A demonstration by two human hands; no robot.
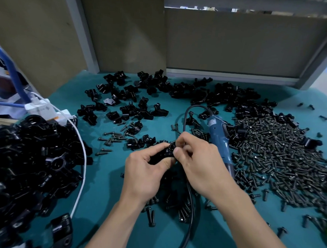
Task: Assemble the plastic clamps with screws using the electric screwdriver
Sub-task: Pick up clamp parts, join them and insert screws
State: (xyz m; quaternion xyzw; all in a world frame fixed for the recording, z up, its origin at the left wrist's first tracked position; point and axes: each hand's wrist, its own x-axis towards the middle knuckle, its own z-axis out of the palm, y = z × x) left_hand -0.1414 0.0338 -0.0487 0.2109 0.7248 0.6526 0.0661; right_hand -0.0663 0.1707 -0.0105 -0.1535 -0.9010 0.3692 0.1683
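Clamp (pixel 168 151) sits gripped in our left hand (pixel 144 169) above the mat (pixel 105 186), our right hand (pixel 198 162) pinching its round end, where any screw is hidden. We should seat that screw straight by fingers before lifting the screwdriver (pixel 218 138) lying just beside.

text: none legible | electric screwdriver (pixel 218 138) label: blurred | white charger (pixel 39 108) mark: unreadable

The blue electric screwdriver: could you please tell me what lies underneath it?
The electric screwdriver lies on the teal mat against the screw pile; its body covers what is directly beneath.
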